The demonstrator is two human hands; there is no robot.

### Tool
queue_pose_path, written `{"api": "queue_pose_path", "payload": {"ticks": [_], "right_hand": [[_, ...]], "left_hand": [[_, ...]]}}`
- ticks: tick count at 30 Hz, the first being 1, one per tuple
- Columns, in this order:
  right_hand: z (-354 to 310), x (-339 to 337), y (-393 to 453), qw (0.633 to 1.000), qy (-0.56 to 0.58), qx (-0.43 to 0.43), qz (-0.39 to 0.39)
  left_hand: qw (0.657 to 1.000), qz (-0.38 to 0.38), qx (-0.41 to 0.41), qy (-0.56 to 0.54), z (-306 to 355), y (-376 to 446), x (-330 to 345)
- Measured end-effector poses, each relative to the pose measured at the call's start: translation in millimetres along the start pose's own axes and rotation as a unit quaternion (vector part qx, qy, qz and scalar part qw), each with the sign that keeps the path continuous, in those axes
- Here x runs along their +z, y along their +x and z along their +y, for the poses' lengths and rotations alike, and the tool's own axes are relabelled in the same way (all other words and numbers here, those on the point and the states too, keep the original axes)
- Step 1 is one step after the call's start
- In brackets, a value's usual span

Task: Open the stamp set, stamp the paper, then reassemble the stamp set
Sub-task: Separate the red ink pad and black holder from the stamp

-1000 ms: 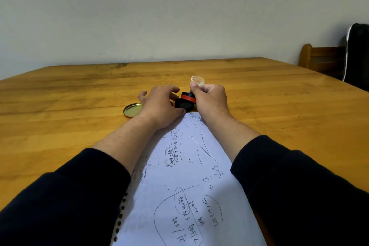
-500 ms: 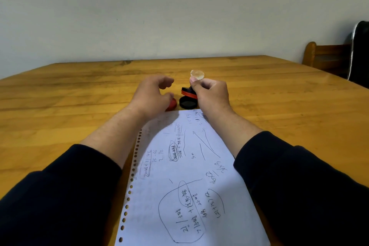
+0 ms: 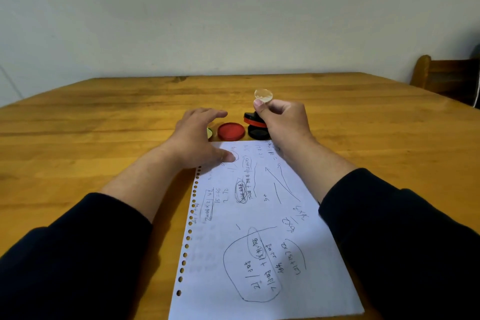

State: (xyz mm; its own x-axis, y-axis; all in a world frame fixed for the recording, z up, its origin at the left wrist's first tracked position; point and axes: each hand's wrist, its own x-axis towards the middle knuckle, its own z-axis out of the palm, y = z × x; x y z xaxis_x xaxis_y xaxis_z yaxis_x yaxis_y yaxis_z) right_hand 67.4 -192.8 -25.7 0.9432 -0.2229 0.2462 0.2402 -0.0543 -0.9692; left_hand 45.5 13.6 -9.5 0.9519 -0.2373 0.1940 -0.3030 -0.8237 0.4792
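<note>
A lined sheet of paper (image 3: 259,228) covered in handwriting lies in front of me, punched holes along its left edge. Just beyond its far edge sit a round red ink pad (image 3: 231,132) and a black round piece (image 3: 257,134). My right hand (image 3: 284,122) grips the stamp (image 3: 250,118), whose black and red body sits tilted over the black piece; its clear round top (image 3: 263,95) shows above my thumb. My left hand (image 3: 197,135) is spread with straight fingers, its thumb resting on the paper's far left corner.
A gold lid (image 3: 209,133) peeks out from behind my left hand, left of the ink pad. All of this is on a wooden table (image 3: 104,122) that runs to a pale wall. A wooden chair (image 3: 441,75) stands at the far right.
My left hand has drawn back from the stamp set toward the paper, uncovering the red ink pad, and its thumb now rests on the sheet. My right hand keeps its grip on the stamp.
</note>
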Motion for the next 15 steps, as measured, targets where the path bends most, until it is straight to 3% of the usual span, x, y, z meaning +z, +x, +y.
{"api": "queue_pose_path", "payload": {"ticks": [11, 15], "right_hand": [[3.2, 8.9, -2.6, 0.999, -0.025, 0.009, -0.045], [-3.9, 9.7, -5.0, 0.999, -0.034, 0.011, -0.028]], "left_hand": [[0.987, -0.122, -0.026, 0.100, 2.7, 0.9, -17.4], [0.982, -0.148, -0.016, 0.113, 3.0, 3.4, -21.7]]}}
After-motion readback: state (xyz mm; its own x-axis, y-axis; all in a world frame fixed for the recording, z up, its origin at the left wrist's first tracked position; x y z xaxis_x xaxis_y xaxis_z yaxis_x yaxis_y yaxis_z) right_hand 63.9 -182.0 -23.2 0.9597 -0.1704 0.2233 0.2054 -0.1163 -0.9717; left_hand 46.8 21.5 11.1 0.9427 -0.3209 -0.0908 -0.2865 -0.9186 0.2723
